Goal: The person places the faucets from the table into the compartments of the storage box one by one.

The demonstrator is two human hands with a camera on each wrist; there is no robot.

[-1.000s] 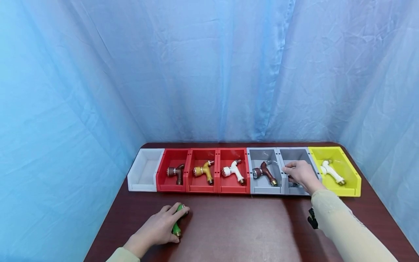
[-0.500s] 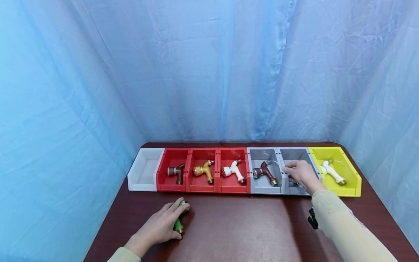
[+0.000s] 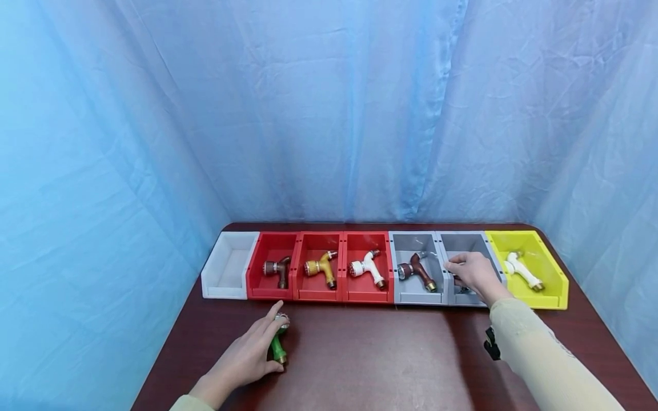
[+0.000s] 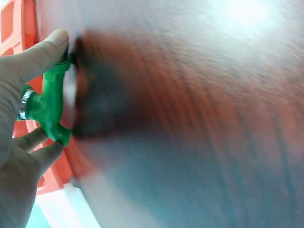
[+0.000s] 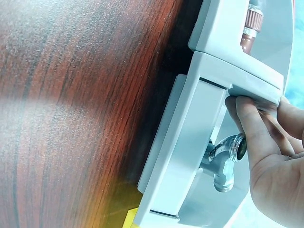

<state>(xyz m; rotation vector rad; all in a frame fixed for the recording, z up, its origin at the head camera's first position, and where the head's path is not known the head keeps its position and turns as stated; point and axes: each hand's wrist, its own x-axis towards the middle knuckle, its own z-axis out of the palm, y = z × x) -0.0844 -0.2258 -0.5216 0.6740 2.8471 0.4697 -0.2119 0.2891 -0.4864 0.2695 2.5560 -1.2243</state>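
Note:
A green tap (image 3: 279,348) with a brass-coloured end is in my left hand (image 3: 244,355), over the near left of the table. In the left wrist view the thumb presses one end of the tap (image 4: 51,97) and fingertips meet the other. My right hand (image 3: 475,273) reaches into the second grey bin (image 3: 465,301). The right wrist view shows its fingers inside the bin and the thumb across the side wall (image 5: 254,76), pinching it. Beside those fingers, a chrome tap (image 5: 224,161) lies in that bin, mostly hidden by the hand in the head view.
Along the table's back, a white bin (image 3: 224,293) stands left of several red bins (image 3: 317,295). Another grey bin (image 3: 418,298) and a yellow bin (image 3: 550,299) complete the row. Brown, yellow and white taps lie in the coloured bins. Blue curtains (image 3: 329,114) hang around the table.
The green tap has turned a little in my left hand, its knob end shifting left. My left index finger has stretched forward toward the bins. The right hand stays in place.

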